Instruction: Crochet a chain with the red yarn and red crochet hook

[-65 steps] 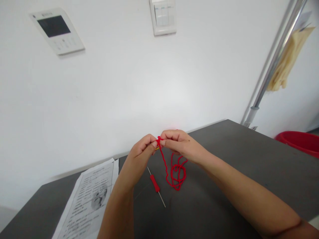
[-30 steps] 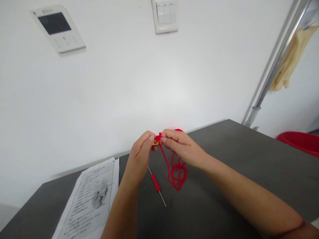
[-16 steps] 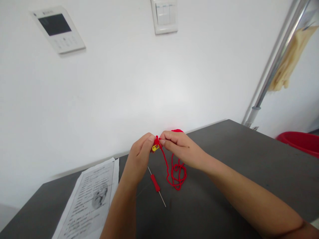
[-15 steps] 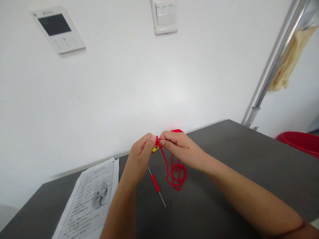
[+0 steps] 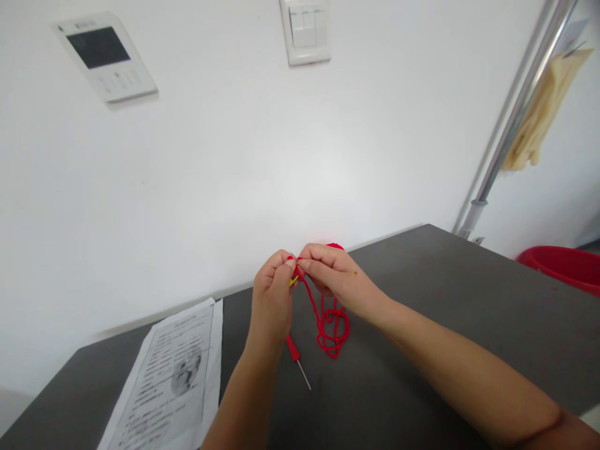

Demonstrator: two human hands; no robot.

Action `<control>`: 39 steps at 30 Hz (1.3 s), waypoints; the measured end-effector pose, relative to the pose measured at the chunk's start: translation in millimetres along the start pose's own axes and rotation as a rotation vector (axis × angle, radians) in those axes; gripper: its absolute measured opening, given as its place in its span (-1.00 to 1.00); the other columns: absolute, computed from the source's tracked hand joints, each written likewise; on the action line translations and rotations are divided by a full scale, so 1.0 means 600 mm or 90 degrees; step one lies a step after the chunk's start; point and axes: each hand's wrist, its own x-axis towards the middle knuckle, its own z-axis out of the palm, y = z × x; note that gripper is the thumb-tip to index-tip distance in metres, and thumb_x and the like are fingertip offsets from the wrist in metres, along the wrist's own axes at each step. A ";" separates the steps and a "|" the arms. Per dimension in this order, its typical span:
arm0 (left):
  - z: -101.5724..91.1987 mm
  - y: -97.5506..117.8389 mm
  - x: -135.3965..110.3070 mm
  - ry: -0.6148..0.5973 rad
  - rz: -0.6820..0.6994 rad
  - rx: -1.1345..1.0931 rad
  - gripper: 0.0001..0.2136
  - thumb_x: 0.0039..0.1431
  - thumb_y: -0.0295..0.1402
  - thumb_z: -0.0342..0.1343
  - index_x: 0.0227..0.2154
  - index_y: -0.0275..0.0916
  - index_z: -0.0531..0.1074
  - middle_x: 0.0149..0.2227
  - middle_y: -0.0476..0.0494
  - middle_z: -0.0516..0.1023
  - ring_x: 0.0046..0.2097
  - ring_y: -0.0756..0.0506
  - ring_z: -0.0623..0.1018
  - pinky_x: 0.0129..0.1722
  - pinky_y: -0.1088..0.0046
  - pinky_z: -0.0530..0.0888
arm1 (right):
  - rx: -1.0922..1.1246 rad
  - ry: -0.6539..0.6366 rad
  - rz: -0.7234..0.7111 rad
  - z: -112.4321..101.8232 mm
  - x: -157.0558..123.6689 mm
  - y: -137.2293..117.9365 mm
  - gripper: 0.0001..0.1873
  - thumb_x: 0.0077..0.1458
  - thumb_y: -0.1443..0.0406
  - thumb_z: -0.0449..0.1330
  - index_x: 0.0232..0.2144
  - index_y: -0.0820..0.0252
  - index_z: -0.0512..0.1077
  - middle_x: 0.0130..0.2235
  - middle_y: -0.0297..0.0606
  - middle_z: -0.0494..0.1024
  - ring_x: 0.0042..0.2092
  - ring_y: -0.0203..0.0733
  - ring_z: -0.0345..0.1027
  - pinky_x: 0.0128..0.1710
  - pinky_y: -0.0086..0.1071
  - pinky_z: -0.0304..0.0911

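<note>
Thumb and fingers of my left hand (image 5: 272,300) are closed on a small piece of red yarn work (image 5: 290,257), most of it hidden by the fingers. A yellow stitch marker (image 5: 293,280) shows at its lower edge. Close beside it, my right hand (image 5: 334,275) pinches red yarn (image 5: 310,299) at the piece. From there the strand hangs down to a loose tangle on the table. Behind my right hand a red yarn ball (image 5: 335,245) peeks out. Below my left wrist lies a crochet hook with a red handle (image 5: 293,350), its upper end hidden by that hand.
A printed sheet (image 5: 164,387) lies at the left of the dark table (image 5: 422,300). The white wall rises right behind the table, with a switch panel (image 5: 307,31) and an intercom (image 5: 107,59). A red tub (image 5: 557,259) stands beyond the right edge.
My left hand has turned and shifted slightly right, covering more of the yellow stitch marker and the crochet hook's upper end. My right hand still pinches the yarn.
</note>
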 end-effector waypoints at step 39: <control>-0.047 0.050 0.003 -0.222 -0.017 0.348 -0.79 0.20 -0.30 -0.02 -0.54 -0.15 0.22 -0.51 0.07 0.16 -0.40 -0.07 0.21 -0.37 0.38 0.17 | -0.121 -0.080 0.001 -0.023 0.002 -0.002 -0.76 0.17 0.20 0.11 -0.50 0.17 0.28 -0.54 -0.47 0.13 -0.48 -0.34 -0.05 -0.48 -0.43 -0.11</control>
